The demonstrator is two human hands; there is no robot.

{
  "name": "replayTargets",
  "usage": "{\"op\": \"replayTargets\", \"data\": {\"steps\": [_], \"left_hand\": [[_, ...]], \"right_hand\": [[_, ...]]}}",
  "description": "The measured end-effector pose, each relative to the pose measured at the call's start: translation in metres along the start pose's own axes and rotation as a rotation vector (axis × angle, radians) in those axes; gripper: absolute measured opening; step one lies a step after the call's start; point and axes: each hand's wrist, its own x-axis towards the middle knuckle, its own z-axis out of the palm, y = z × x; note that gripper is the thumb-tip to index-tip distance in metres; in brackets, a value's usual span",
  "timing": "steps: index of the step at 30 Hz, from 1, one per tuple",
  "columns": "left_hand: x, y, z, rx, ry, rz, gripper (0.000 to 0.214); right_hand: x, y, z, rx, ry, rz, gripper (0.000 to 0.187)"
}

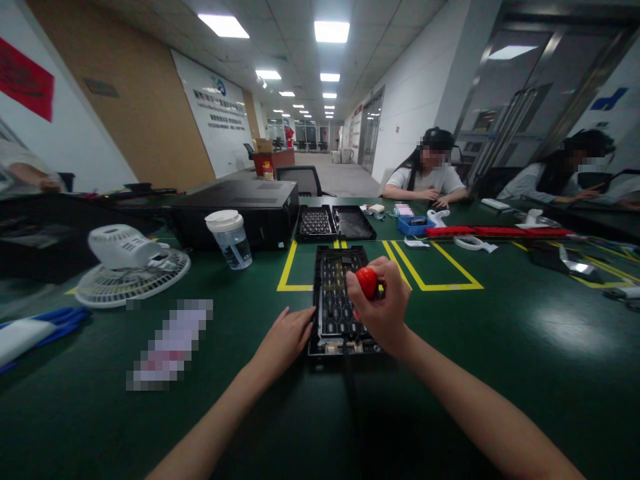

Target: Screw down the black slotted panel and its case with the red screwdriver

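A black keyboard base [334,267] without keycaps lies lengthwise in front of me on the green table. My right hand [383,310] is closed round a red-handled tool [367,281], probably a screwdriver, held upright over the keyboard's near half. My left hand [286,337] rests flat against the keyboard's near left edge, fingers stretched out and touching it.
Beyond it lie another opened keyboard [315,223], a black computer case [240,207], a plastic cup [230,239], a white desk fan [133,263] and yellow floor-tape lines [430,267]. Two other people sit at the far right of the table [525,347]. A blue tray [413,227] stands near them.
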Motion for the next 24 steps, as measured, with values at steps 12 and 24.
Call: {"op": "replayTargets", "data": {"steps": [12,24], "left_hand": [[0.001,0.000,0.000,0.002,0.002,-0.004,0.040],[0.001,-0.003,0.002,0.000,-0.002,-0.007,0.040]], "right_hand": [[0.000,0.007,0.005,-0.101,0.175,0.117,0.023],[0.007,0.022,0.024,-0.120,0.180,0.235,0.024]]}}
